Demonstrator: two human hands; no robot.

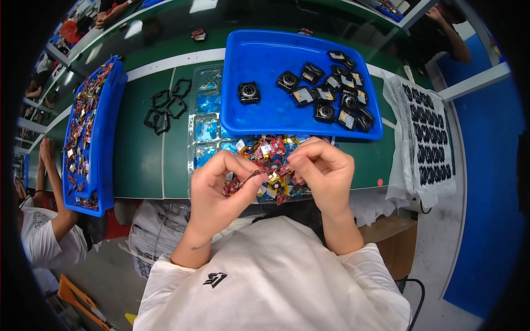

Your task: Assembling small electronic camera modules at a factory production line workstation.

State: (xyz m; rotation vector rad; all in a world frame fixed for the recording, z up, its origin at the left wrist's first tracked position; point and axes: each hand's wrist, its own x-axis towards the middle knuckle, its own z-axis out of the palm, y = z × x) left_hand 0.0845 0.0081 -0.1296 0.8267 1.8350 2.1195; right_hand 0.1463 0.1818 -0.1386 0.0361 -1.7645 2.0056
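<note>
My left hand (222, 185) pinches a small reddish circuit board (250, 177) between thumb and fingertips. Opposite it, my right hand (327, 170) has thumb and forefinger drawn together; whatever is in that pinch is too small to make out. Both hands are over a heap of small red circuit boards (270, 150) with yellow and silver parts, close to the table's near edge. Beneath and left of the heap shows a clear plastic tray (194, 126) whose compartments hold blue-filmed pieces.
Beyond my hands, a blue tray (254, 118) holds several black watch cases (326, 112). Black frames (160, 118) lie left on the green table (138, 171). A blue bin (105, 138) full of boards stands farther left. At right, a white sheet (406, 138) bears rows of black cases.
</note>
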